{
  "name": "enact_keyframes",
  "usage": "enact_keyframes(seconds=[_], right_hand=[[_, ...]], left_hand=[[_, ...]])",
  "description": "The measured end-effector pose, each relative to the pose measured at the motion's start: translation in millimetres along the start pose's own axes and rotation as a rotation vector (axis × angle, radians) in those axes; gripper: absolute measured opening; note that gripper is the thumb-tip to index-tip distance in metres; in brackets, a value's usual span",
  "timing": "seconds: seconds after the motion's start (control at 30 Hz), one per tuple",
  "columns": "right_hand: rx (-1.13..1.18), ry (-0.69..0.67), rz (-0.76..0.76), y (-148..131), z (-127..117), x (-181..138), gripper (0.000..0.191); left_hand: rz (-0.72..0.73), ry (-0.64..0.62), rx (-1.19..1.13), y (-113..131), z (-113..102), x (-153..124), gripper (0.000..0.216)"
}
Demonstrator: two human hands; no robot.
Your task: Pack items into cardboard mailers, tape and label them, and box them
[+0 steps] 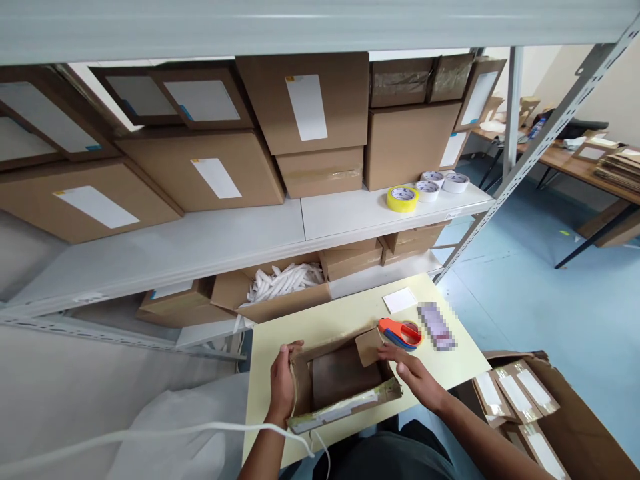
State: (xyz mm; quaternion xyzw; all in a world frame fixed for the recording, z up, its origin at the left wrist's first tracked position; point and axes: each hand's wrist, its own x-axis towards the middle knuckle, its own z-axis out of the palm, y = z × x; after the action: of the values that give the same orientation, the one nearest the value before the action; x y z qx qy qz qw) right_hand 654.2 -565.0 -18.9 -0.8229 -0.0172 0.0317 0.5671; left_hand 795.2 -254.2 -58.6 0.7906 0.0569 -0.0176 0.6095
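An open brown cardboard box lies on a pale yellow table in front of me. My left hand grips the box's left wall, fingers curled over its edge. My right hand rests at the box's right end, fingers touching the small right flap. Just beyond that hand lies an orange and blue tape dispenser. A white card lies farther back on the table.
Metal shelving stands behind the table, stacked with labelled cardboard boxes and tape rolls. An open carton of white packets sits on the lower shelf. A large box of flat packages stands at my right. Desks stand far right.
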Motion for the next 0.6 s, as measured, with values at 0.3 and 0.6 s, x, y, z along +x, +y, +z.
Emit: enact_keyframes(seconds=[0.3, 0.6], right_hand=[[-0.172, 0.244, 0.146, 29.7, 39.6, -10.2, 0.071], [-0.509, 0.297, 0.262, 66.3, 5.8, 28.7, 0.051]], left_hand=[[0.057, -0.215, 0.157, -41.4, -45.3, -23.1, 0.052], [0.127, -0.096, 0.314, -62.5, -6.7, -55.4, 0.065]])
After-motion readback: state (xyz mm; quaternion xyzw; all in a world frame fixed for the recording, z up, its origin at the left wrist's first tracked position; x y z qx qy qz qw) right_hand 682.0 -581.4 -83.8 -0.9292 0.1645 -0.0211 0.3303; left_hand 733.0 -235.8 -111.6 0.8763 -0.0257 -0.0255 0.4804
